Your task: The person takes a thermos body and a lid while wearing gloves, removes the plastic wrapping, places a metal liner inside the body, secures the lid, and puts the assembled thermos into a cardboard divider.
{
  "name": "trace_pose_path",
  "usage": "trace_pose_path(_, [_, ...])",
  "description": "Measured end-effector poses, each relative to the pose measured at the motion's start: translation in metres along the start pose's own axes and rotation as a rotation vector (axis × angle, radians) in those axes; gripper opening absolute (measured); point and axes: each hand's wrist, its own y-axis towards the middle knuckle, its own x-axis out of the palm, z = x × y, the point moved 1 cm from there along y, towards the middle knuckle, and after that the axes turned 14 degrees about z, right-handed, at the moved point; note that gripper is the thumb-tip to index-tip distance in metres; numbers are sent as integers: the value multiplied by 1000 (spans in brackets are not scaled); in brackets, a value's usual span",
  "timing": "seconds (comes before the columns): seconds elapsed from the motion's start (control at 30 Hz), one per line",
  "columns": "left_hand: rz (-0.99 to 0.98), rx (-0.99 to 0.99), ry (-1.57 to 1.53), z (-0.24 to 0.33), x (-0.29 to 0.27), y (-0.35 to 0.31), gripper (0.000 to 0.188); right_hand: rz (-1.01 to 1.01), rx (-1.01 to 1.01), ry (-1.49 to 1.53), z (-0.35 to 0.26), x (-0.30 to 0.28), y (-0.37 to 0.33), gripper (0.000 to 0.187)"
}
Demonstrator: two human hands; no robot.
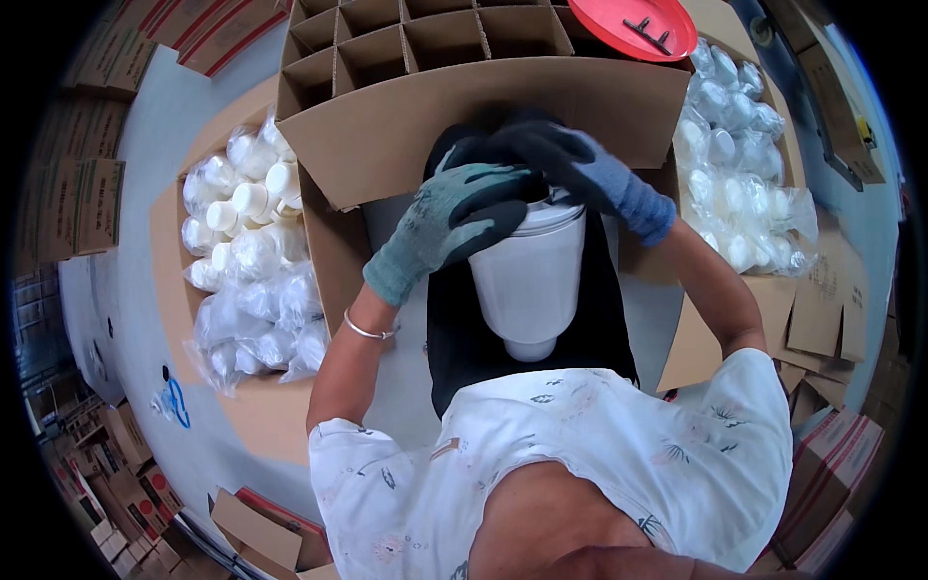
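A white plastic container point(530, 280), tapering to a short narrow neck towards me, lies across my lap on dark trousers. My left hand point(462, 215), in a grey-green glove with a dark coating, is closed against the left side of its wide, ringed end. Over the far right of that rim, my right hand point(580, 164), in a blue-grey glove, has its fingers curled inward. A small shiny part point(561, 197) shows at the rim beneath the right hand. Dark glove fingers against dark cloth hide what the fingertips touch.
A divided cardboard box point(483, 116) stands before my knees. On its right corner rests a red dish point(633, 24) with small dark metal pieces. Open cartons of bagged white parts flank me, left point(256, 251) and right point(739, 155). Stacked boxes point(72, 203) line the left.
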Motion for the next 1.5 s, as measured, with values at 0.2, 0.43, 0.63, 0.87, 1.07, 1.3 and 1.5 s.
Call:
trace_pose_path(0.2, [81,35,103,51,9,-25,43,-187,-715,-310,12,21,15,40])
trace_pose_path(0.43, [624,-405,-635,25,37,-38,36,-250,-236,-228,-39,0,-31,59])
trace_pose_path(0.63, [411,-605,-121,10,110,-84,56,-151,-295,-289,-56,-24,-134,59])
trace_pose_path(0.87, [194,-897,-643,31,80,-113,25,339,265,-304,-36,-18,-202,47])
trace_pose_path(1.07, [76,-563,-290,18,87,-116,26,280,-178,-377,-32,-10,-177,47])
trace_pose_path(1.3, [251,78,138,95,71,-25,34,497,-210,-231,-12,-31,-166,57])
trace_pose_path(1.5, [243,-749,-427,50,53,-23,36,568,-278,-171,-30,-44,-148,65])
